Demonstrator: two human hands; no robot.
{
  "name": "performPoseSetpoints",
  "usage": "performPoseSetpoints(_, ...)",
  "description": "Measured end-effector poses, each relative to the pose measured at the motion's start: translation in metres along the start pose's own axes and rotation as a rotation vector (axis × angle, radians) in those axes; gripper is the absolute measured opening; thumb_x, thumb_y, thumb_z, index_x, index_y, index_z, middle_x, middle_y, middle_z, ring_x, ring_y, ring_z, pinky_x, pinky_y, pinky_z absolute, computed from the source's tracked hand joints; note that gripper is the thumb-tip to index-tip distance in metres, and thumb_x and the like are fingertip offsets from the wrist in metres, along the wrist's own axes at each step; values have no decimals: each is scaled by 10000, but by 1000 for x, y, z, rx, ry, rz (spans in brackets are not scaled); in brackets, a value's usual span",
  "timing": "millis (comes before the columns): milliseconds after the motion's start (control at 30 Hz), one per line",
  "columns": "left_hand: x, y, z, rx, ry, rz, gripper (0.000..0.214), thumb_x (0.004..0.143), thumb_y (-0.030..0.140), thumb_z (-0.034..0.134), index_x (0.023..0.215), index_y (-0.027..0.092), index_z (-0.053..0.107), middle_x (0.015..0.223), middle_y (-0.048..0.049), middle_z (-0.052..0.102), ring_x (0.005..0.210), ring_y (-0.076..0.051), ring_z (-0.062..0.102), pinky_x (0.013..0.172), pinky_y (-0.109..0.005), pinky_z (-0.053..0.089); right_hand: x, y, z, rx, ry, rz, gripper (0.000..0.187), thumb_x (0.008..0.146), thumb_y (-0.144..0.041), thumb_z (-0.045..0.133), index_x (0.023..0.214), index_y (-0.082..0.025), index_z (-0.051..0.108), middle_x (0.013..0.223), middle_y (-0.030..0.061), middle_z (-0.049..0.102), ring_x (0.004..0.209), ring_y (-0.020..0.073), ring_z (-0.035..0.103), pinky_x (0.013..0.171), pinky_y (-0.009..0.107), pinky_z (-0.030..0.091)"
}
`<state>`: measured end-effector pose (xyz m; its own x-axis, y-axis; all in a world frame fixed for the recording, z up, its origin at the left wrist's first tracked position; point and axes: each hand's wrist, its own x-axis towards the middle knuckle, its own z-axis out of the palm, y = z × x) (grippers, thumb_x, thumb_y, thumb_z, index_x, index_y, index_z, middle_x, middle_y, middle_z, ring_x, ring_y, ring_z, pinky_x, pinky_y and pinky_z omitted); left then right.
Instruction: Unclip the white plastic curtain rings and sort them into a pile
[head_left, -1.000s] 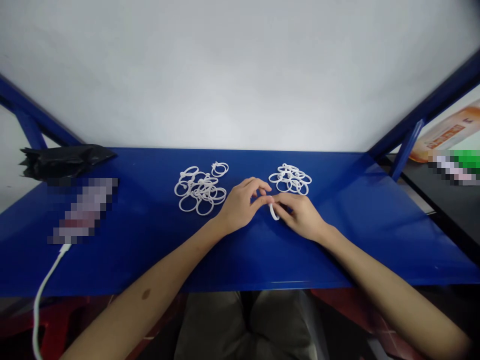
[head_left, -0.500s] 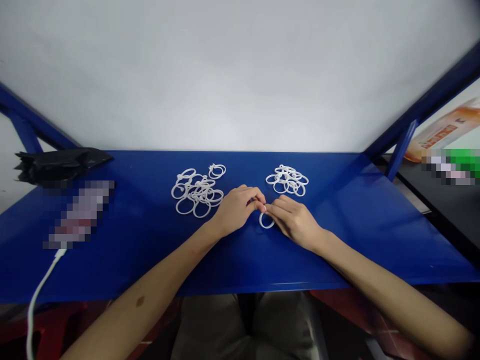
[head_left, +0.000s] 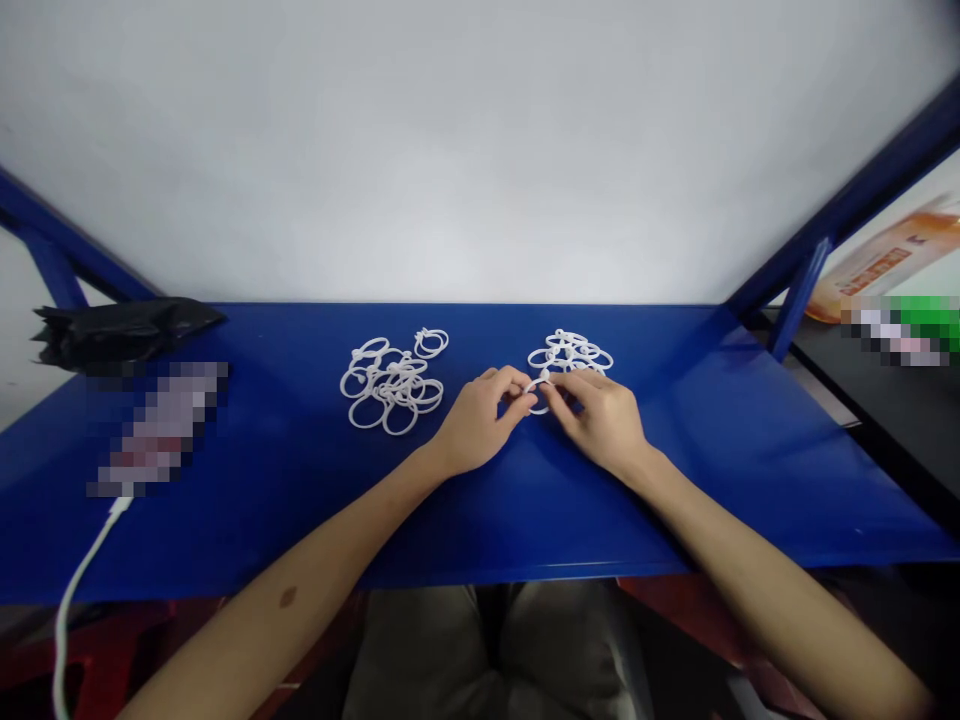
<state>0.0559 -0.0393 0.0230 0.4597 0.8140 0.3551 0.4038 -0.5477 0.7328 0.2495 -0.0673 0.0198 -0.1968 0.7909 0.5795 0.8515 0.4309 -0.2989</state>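
Observation:
Between my two hands is a white plastic ring (head_left: 538, 411) with a small knob on its rim. My left hand (head_left: 480, 420) pinches the ring's left side between thumb and fingers. My right hand (head_left: 596, 412) grips its right side, close to the knob; the fingers partly cover the ring. To the left of my left hand lies a loose pile of similar white rings (head_left: 401, 425), with a couple more rings (head_left: 431, 345) just behind it. A smaller pile of white rings (head_left: 570, 350) sits behind my right hand, which hides its front part.
The blue table (head_left: 480, 540) has a white wall behind it and blue metal struts (head_left: 801, 300) at both sides. At the left are a black plastic bag (head_left: 124, 330) and a blurred-out item with a white cable (head_left: 79, 575). An orange-and-clear package (head_left: 885, 262) lies at the right.
Both hands have moved slightly away from me with the ring, nearer the right pile. The ring's knob now shows at the far side, by my right fingers.

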Motion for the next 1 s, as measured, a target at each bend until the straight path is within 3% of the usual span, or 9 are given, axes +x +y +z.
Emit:
performPoseSetpoints(133,0,-7,1,289,51,54,119,975,207,540,994,193,657,889,-26,737,872,-208,609,834,-355,465,5,3,-7,187,-73,-52,312,997,-324,539,1282,-240,632,1041,65,714,854,183,673,734,308,553)
performPoseSetpoints(233,0,-13,-1,464,65,135,173,994,234,520,1018,191,685,956,-41,749,906,-228,588,873,-387,440,6,5,-9,280,-142,-138,231,1004,-286,520,1178,-245,666,1120,73,690,978,195,664,829,337,556)
performPoseSetpoints(400,3,-18,-5,528,56,193,241,1008,306,509,1129,215,695,946,-37,734,929,-229,583,858,-370,432,7,14,-7,293,-214,-159,157,998,-283,530,1057,-224,662,1010,56,710,910,188,665,806,339,546)
performPoseSetpoints(500,9,-25,-16,585,159,96,360,1008,389,487,1274,192,628,1029,-69,715,1000,-259,579,937,-409,419,13,30,-8,218,-55,-16,142,974,-298,567,1018,-214,673,969,58,724,850,190,670,767,336,538)
performPoseSetpoints(600,14,-37,-33,782,278,-131,445,979,428,487,1289,134,612,1177,-158,652,1119,-353,525,946,-477,397,19,55,-10,124,110,139,143,933,-320,614,961,-207,696,916,66,724,821,211,664,761,363,528)
performPoseSetpoints(733,13,-49,-48,980,180,-327,464,950,443,480,1177,77,654,1138,-226,632,1122,-418,490,905,-526,384,22,80,-9,113,92,195,151,900,-339,632,910,-216,720,898,61,734,826,229,646,784,397,520)
performPoseSetpoints(833,10,-52,-50,1026,102,-322,376,949,384,474,1059,98,692,1080,-212,659,1086,-397,498,904,-511,367,21,87,-6,82,47,198,164,896,-340,616,911,-223,730,894,60,748,854,246,636,827,428,505)
performPoseSetpoints(1000,9,-52,-49,1031,93,-240,260,950,274,460,955,155,692,1021,-168,671,1027,-355,498,855,-476,357,20,90,-4,44,23,221,176,891,-323,600,935,-223,737,916,68,757,859,251,632,833,442,493)
